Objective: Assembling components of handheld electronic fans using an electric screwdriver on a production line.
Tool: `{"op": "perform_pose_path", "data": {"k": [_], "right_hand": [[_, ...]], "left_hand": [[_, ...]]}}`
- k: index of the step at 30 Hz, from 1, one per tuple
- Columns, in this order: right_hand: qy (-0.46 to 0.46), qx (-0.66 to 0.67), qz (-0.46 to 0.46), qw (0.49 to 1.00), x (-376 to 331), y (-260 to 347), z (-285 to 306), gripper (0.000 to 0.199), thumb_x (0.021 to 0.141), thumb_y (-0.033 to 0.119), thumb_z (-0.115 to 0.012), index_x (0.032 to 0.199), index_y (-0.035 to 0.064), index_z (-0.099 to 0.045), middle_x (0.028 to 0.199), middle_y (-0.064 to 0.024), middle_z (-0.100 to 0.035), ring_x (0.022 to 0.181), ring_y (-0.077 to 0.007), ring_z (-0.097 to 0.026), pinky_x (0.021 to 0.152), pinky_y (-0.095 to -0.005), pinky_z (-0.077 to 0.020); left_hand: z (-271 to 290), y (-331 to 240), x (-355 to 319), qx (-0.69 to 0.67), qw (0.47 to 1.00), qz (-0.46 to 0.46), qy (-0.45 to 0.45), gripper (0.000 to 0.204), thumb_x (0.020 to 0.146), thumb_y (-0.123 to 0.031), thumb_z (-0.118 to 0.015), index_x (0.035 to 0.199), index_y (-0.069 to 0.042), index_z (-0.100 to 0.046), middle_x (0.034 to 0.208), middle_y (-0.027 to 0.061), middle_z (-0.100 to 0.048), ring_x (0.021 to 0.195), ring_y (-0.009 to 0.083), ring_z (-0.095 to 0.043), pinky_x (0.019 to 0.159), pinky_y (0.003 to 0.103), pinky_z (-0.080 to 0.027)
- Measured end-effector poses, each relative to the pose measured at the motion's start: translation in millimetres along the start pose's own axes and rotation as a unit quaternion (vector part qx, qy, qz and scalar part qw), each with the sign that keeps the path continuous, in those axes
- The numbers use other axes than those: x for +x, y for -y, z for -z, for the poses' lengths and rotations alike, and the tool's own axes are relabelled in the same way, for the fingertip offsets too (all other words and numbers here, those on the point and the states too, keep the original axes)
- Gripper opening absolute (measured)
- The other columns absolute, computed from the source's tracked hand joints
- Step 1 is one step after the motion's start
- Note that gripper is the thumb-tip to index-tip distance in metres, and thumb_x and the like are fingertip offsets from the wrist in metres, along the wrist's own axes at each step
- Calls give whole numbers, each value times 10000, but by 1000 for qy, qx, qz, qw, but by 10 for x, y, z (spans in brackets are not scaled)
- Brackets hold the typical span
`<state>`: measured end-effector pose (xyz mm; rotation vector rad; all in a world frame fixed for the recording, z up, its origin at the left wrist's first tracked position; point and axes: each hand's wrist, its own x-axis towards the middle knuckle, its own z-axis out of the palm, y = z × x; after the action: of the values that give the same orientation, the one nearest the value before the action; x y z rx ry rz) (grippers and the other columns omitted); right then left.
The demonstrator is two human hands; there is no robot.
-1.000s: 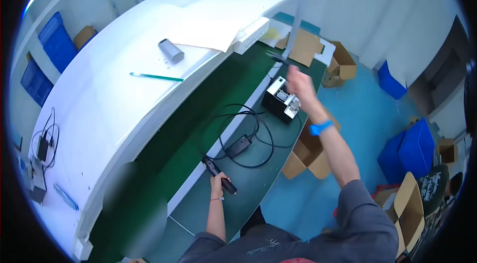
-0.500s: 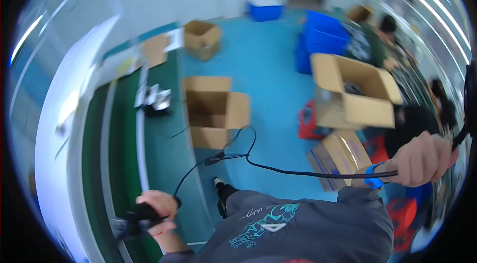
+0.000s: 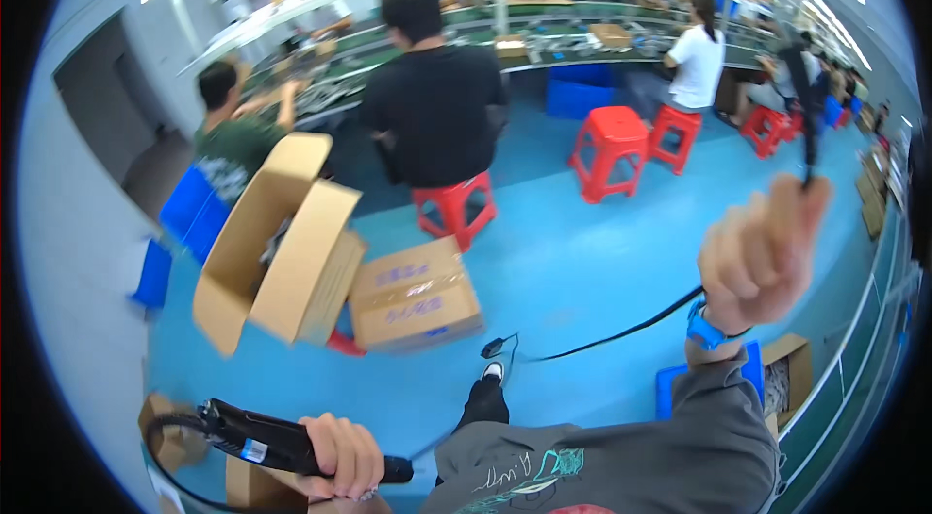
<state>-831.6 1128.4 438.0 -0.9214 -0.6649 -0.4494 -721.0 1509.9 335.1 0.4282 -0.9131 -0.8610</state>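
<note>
Gripping the black tool (image 3: pixel 282 443) low in your left hand (image 3: pixel 342 456) and pinching its black cord (image 3: pixel 621 330) in your raised right hand (image 3: pixel 762 247), you have turned from the counter (now unseen) toward the taped box (image 3: pixel 416 296).

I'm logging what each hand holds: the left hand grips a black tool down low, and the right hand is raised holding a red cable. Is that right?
Not quite. In the head view the cable running from the raised right hand is black, not red. The rest stands: the left hand grips a black tool down low.
</note>
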Motion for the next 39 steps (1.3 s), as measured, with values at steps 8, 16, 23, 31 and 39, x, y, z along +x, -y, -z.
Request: {"op": "perform_pose_path", "data": {"k": [8,16,23,31,39], "right_hand": [[-205,-347,-48,914,887,569,2257,513,1064,492,-324,689,143,-353,528,73,-232,412,-47,-176,397,-256,-132],[-187,-294,-88,933,2316,1004,3883,523,1060,504,-323,711,118,-368,529,66,-233,417,-50,-181,400,-263,-134],[-150,-557,-43,816,2894,1750,6218,654,1063,520,-273,1446,7,-408,1390,-126,-517,1216,-215,-532,998,-343,-435],[-186,-287,-122,932,2513,1438,8286,437,1022,443,-498,943,15,-548,648,18,-436,537,-69,-405,517,-253,-342],[-174,-214,-41,960,4972,2309,8955,501,1067,429,-374,1372,50,-492,563,93,-215,431,-19,-203,367,-219,-163]], "left_hand": [[1781,1683,2324,-10,993,19,-117,290,718,54,-742,807,-62,-491,620,65,-528,590,200,-542,567,359,-417],[2014,2770,6215,104,958,165,208,557,704,-10,-782,1233,-24,-609,1439,219,-480,928,139,-671,685,258,-478],[2496,3787,8480,19,973,154,170,447,829,-185,-734,1178,48,-580,1134,159,-629,719,203,-663,631,291,-486],[3157,3614,11013,18,982,9,186,343,921,-163,-615,1209,24,-590,1177,205,-655,702,166,-653,597,256,-480],[4035,3142,12916,98,961,44,254,281,897,-225,-691,1074,-34,-586,1205,152,-641,738,171,-664,585,255,-480]]}}
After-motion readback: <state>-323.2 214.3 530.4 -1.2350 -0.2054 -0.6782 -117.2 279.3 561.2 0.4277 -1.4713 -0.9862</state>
